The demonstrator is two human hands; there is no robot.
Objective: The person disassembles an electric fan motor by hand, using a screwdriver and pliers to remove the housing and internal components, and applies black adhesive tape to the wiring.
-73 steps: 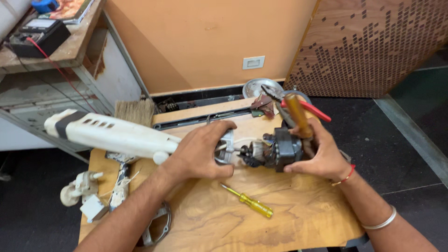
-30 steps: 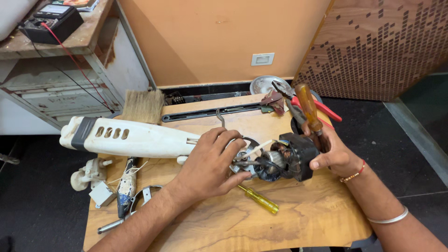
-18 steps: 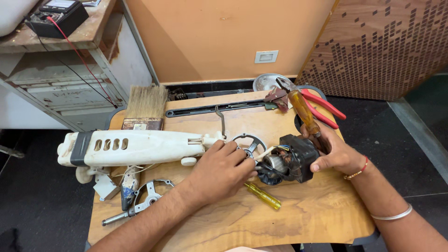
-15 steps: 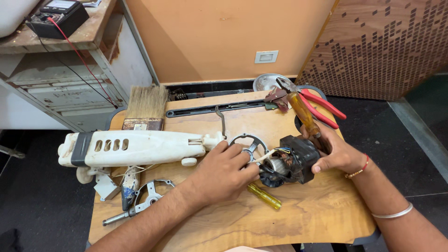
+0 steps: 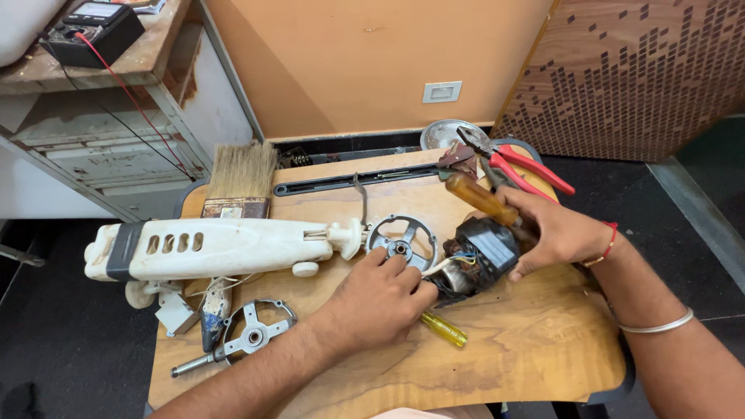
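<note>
A: What takes up the most room?

B: The wooden tabletop [image 5: 512, 365]; on its left part lies a long white housing [image 5: 209, 247] with slots, its narrow end pointing right and ending just beside a round metal bracket with spokes [image 5: 402, 242].

A: And the hands?

B: The right hand [image 5: 555, 231] is at the right, fingers curled round a dark motor [image 5: 483, 252] and also gripping an amber-handled screwdriver [image 5: 479, 199] that slants up to the left; the motor sits near the middle of the tabletop, just right of the spoked bracket, with coloured wires at its left face; the left hand [image 5: 382, 295] comes in from the near side, fingers pressed together at the motor's left end, touching it by the bracket; what the fingertips pinch, I cannot tell.

A: What else lies about?

B: A broad paintbrush [image 5: 240, 180] at the far left, bristles pointing away; a long black slotted bar [image 5: 349, 180] along the far edge; red-handled pliers [image 5: 521, 169] at the far right, beside a round metal lid [image 5: 446, 134]; a second spoked bracket [image 5: 254, 332] on a shaft at the near left; a yellow-handled screwdriver [image 5: 444, 329] lying just right of the left hand, partly under it; a black meter [image 5: 93, 31] on the shelf at the far left.
</note>
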